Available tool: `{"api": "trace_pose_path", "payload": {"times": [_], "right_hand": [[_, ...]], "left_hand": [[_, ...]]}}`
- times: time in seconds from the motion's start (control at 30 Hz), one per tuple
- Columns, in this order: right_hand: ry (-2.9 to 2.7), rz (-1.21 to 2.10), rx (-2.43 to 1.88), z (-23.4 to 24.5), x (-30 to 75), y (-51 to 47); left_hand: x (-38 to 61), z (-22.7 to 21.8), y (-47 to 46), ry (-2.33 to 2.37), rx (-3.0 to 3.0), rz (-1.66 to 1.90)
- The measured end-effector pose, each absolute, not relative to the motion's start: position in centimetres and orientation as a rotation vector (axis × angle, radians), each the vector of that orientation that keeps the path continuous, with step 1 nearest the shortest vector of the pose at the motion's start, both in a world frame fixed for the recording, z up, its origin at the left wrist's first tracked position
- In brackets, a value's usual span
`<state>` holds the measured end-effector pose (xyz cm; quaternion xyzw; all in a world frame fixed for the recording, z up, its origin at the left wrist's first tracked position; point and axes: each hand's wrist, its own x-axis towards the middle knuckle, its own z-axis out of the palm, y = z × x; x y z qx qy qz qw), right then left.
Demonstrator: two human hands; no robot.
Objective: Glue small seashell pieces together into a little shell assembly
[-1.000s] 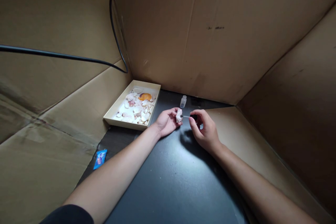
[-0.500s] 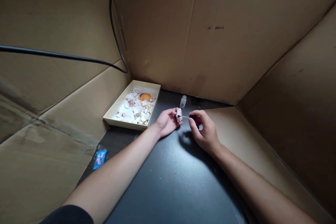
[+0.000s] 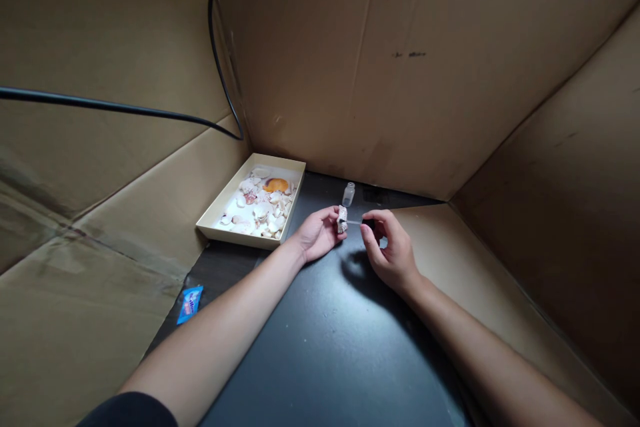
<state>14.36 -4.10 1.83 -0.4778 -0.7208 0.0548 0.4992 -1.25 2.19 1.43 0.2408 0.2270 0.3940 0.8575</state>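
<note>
My left hand point(image 3: 320, 235) pinches a small whitish, ridged seashell point(image 3: 343, 215) between its fingers, with a dark spot on the side facing right. Across from it, my right hand point(image 3: 391, 250) grips the black top of a dropper point(image 3: 354, 222). Its thin, pale stem points left, and the tip reaches the dark spot on the shell; whether it goes inside I cannot tell. Just behind the shell, a small clear bottle point(image 3: 349, 195) with cloudy contents stands upright on the dark tabletop point(image 3: 320, 340).
At the back left, a cream tray point(image 3: 240, 237) holds several shells, one of them a large orange shell point(image 3: 276, 185). A blue wrapped packet point(image 3: 190, 304) lies by my left forearm. Cardboard walls point(image 3: 430, 100) surround the table, and a black cable point(image 3: 150, 111) hangs at upper left.
The shell has turned slightly in my left hand, and my right hand with the dropper has shifted a touch. Everything else stays the same.
</note>
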Motion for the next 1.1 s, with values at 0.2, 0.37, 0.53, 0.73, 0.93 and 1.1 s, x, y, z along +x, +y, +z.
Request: {"api": "trace_pose_path", "payload": {"times": [0.2,0.37,0.53,0.73,0.93,1.1], "right_hand": [[-1.73,0.108,-1.15,2.02,14.31,-4.14],[-1.746,0.091,-1.143,2.12,14.28,-4.17],[-1.751,0.107,-1.14,2.02,14.29,-4.14],[-1.734,0.09,-1.152,1.97,14.36,-4.08],[-1.716,0.082,-1.185,1.97,14.43,-4.04],[-1.737,0.099,-1.163,1.95,14.4,-4.03]], "left_hand": [[-1.13,1.66,2.0,0.509,0.527,0.839],[-1.11,1.64,1.88,0.504,0.574,0.847],[-1.16,1.61,1.86,0.514,0.574,0.847],[-1.15,1.68,1.86,0.512,0.564,0.848],[-1.14,1.61,1.93,0.513,0.553,0.846],[-1.15,1.57,1.97,0.506,0.541,0.833]]}}
